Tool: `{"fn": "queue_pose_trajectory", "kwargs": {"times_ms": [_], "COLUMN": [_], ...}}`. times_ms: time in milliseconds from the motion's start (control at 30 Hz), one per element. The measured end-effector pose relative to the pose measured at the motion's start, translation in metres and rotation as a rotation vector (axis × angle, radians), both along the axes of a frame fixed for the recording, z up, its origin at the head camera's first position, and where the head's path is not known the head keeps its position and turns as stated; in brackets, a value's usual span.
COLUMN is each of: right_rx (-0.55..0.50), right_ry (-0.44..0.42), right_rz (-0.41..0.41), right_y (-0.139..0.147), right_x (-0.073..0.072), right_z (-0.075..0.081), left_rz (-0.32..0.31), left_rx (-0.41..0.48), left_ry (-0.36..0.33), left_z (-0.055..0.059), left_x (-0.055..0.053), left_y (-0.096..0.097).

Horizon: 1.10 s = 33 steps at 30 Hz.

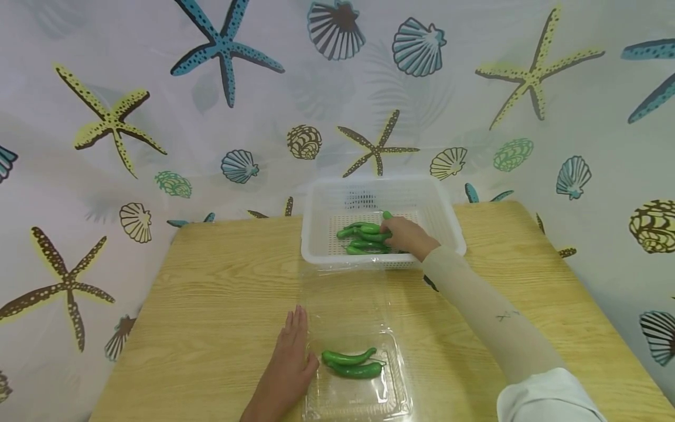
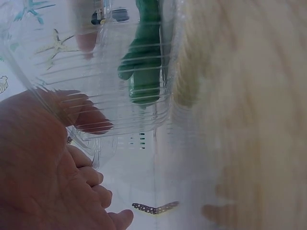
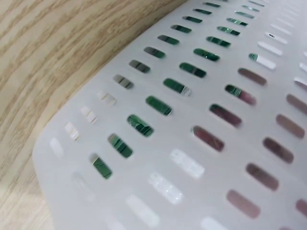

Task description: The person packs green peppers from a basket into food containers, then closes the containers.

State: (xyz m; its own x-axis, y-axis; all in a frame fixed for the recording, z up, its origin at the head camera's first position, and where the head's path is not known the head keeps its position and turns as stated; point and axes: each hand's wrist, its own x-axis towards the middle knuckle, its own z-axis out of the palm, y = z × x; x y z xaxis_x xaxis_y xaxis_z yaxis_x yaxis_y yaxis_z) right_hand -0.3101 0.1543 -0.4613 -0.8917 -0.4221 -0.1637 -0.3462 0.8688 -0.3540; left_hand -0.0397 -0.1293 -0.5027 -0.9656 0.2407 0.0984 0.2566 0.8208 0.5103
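My left hand (image 1: 287,363) rests at the left side of a clear plastic clamshell box (image 1: 358,404), fingers stretched along it and thumb at its edge. In the left wrist view, the thumb (image 2: 93,117) shows against the clear wall. Two green peppers (image 1: 353,369) lie inside the box, whose lid (image 1: 343,299) is folded back toward the basket. My right hand (image 1: 410,235) reaches into a white plastic basket (image 1: 311,249), its fingers among several green peppers (image 1: 364,234). Whether they grip one is hidden. The right wrist view shows mostly the slotted basket wall (image 3: 72,191).
The wooden table (image 1: 227,281) carries the box and the basket behind it. A curtain (image 1: 274,76) printed with starfish and shells hangs around the table's back and sides. A small dark object (image 1: 430,283) shows beside the right forearm, near the basket's front.
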Motion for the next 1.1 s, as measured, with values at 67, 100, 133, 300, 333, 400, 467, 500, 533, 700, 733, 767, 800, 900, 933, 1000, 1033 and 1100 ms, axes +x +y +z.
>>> {"fn": "queue_pose_trajectory", "kwargs": {"times_ms": [67, 100, 133, 300, 333, 400, 467, 500, 533, 700, 733, 767, 800, 900, 933, 1000, 1033, 1100], "right_rx": [-0.009, -0.021, -0.033, -0.087, -0.099, -0.129, -0.162, -0.181, -0.195, -0.231, -0.231, -0.235, -0.24, -0.256, -0.261, -0.272, -0.276, -0.28], "right_ry": [-0.005, -0.011, -0.017, -0.038, -0.037, -0.035, -0.028, -0.024, -0.018, 0.023, 0.031, 0.035, 0.038, 0.033, 0.029, 0.021, 0.018, 0.017], "right_rz": [0.015, 0.019, 0.024, 0.041, 0.043, 0.045, 0.048, 0.047, 0.046, 0.047, 0.049, 0.049, 0.048, 0.035, 0.03, 0.016, 0.011, 0.007], "right_y": [0.0, 0.0, 0.0, 0.001, 0.001, 0.001, 0.001, 0.0, 0.0, -0.001, -0.001, -0.001, -0.001, -0.001, -0.001, -0.001, -0.001, 0.0], "right_x": [0.0, 0.001, 0.001, 0.002, 0.002, 0.001, 0.0, 0.0, 0.0, 0.0, 0.0, 0.0, 0.001, 0.001, 0.002, 0.004, 0.004, 0.005], "right_z": [0.001, 0.001, 0.001, 0.003, 0.003, 0.003, 0.003, 0.004, 0.004, 0.006, 0.006, 0.006, 0.007, 0.008, 0.008, 0.01, 0.011, 0.012], "left_rz": [0.0, 0.001, 0.001, -0.001, -0.002, -0.001, 0.0, -0.001, -0.001, 0.001, 0.002, 0.002, 0.003, 0.003, 0.005, 0.008, 0.008, 0.01], "left_rx": [0.003, 0.003, 0.004, -0.004, -0.005, -0.008, -0.008, -0.005, -0.004, 0.004, 0.003, 0.004, 0.003, 0.003, 0.003, 0.004, 0.005, 0.007], "left_ry": [0.001, 0.002, 0.003, 0.009, 0.01, 0.013, 0.015, 0.015, 0.017, 0.01, 0.008, 0.007, 0.007, 0.007, 0.006, 0.0, -0.004, -0.012], "left_z": [0.0, 0.0, 0.0, -0.001, -0.001, -0.001, 0.0, 0.0, 0.0, 0.002, 0.002, 0.002, 0.002, 0.002, 0.002, 0.001, 0.001, 0.001], "left_x": [0.0, 0.0, 0.0, -0.001, -0.001, -0.001, -0.001, -0.001, -0.001, 0.0, 0.0, 0.0, 0.0, 0.0, 0.0, 0.0, 0.0, 0.0], "left_y": [0.0, 0.0, 0.0, 0.0, 0.0, 0.0, 0.001, 0.001, 0.001, 0.002, 0.002, 0.002, 0.002, 0.002, 0.002, 0.002, 0.002, 0.002]}}
